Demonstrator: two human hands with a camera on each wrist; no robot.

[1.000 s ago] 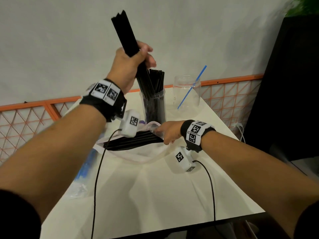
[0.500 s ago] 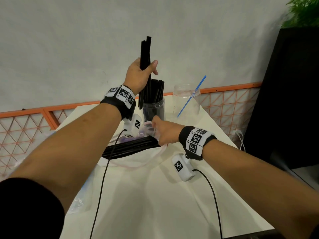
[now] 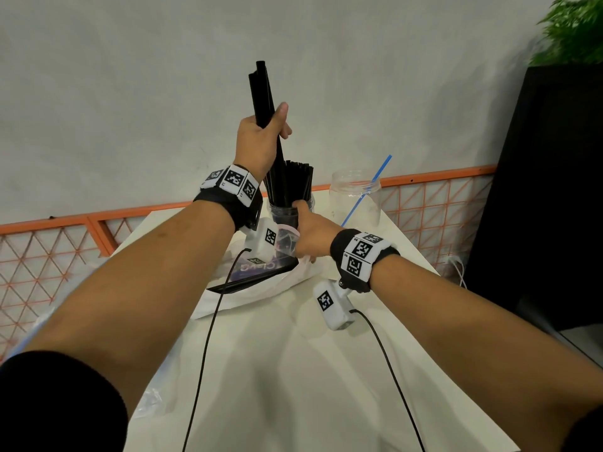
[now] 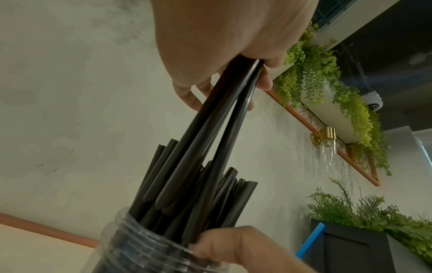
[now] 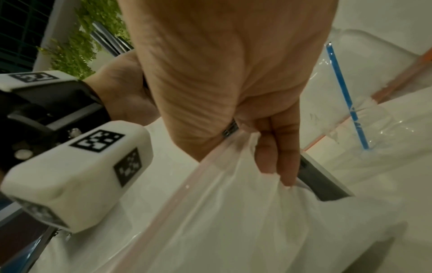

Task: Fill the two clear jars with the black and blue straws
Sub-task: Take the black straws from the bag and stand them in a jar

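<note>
My left hand (image 3: 272, 127) grips a bundle of black straws (image 3: 262, 93) held nearly upright, its lower ends dipping among the black straws standing in a clear jar (image 3: 288, 210). From the left wrist view the bundle (image 4: 222, 120) runs from my left hand (image 4: 233, 37) down into that jar (image 4: 131, 240). My right hand (image 3: 310, 234) reaches to the jar's rim with one digit while its curled fingers (image 5: 278, 158) pinch the white plastic bag (image 5: 233, 221). More black straws (image 3: 254, 278) lie in the bag. A second clear jar (image 3: 355, 200) holds one blue straw (image 3: 367, 192).
The white table (image 3: 293, 386) is bounded behind by an orange lattice rail (image 3: 65, 243) and a grey wall. A black cabinet (image 3: 548, 190) stands close on the right. Two wrist-camera cables (image 3: 208, 337) cross the table. A clear wrapper (image 3: 150, 402) lies at the left edge.
My left hand has swung the black bundle from a leftward tilt to nearly upright over the black-straw jar. My right hand has risen from the bag's mouth to the jar's rim.
</note>
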